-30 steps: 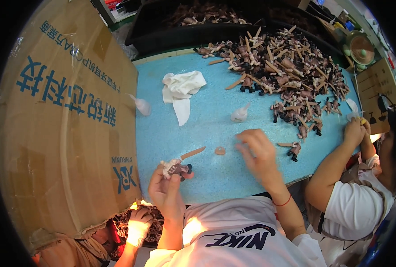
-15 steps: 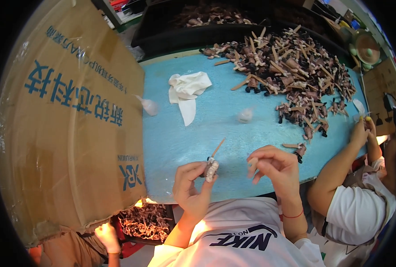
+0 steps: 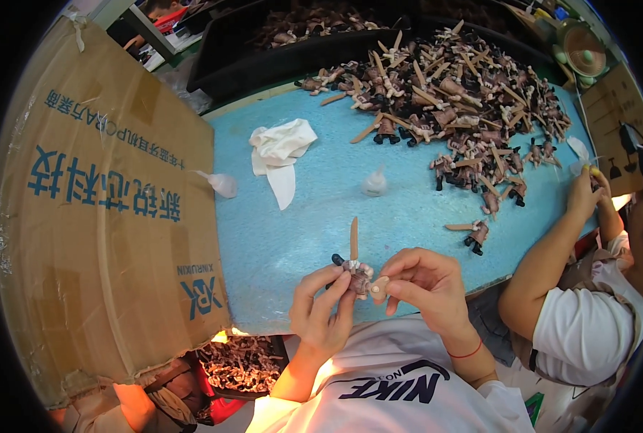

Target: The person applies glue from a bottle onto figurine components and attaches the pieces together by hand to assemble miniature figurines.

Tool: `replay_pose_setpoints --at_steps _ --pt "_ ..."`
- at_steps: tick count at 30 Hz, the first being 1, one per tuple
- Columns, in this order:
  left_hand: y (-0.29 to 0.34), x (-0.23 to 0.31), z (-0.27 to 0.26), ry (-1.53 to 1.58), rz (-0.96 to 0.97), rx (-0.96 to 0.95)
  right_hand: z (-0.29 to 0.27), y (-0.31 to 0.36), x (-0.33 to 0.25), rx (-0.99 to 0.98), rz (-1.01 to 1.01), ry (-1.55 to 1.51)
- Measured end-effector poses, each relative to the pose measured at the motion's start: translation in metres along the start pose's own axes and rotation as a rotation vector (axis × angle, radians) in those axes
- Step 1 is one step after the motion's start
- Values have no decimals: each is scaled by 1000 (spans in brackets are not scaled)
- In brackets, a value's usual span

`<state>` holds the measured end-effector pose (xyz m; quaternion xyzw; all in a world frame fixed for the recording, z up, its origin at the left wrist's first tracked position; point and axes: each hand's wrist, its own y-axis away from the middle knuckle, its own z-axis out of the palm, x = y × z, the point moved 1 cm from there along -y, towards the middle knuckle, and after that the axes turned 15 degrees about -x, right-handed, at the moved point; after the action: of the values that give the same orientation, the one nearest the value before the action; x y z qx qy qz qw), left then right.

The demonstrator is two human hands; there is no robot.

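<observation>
My left hand [image 3: 320,307] pinches a small figurine [image 3: 357,277] with a black-booted leg, a brownish body and whitish arms. A flat brown sword [image 3: 354,239] sticks out from it, pointing away from me. Between the thumb and fingers of my right hand [image 3: 428,287] is a small beige part [image 3: 380,288], its exact kind not clear. That part is right against the figurine's right end; I cannot tell whether they touch. Both hands are above the near edge of the blue tabletop [image 3: 285,267].
A tall cardboard box [image 3: 112,245] walls off the left. A white cloth [image 3: 281,148] and two small dropper bottles, one [image 3: 224,185] by the box and another [image 3: 374,182] mid-table, lie beyond my hands. Similar figurines [image 3: 437,101] are heaped far right. A co-worker's hands [image 3: 587,193] are at right.
My right hand has moved left, bringing the beige part up to the figurine. The figurine has turned, so its sword points straighter away and shows its flat side. The whole view has shifted slightly.
</observation>
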<state>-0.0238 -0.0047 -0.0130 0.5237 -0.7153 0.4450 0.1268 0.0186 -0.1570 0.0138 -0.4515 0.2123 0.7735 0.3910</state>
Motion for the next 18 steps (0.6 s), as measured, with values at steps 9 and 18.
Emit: replay_pose_setpoints --at_steps 9,18 --pt "-5 5 -1 14 26 -13 -4 -1 3 32 55 -123" --pt "-5 1 0 -31 89 -45 -2 -1 1 38 53 -68"
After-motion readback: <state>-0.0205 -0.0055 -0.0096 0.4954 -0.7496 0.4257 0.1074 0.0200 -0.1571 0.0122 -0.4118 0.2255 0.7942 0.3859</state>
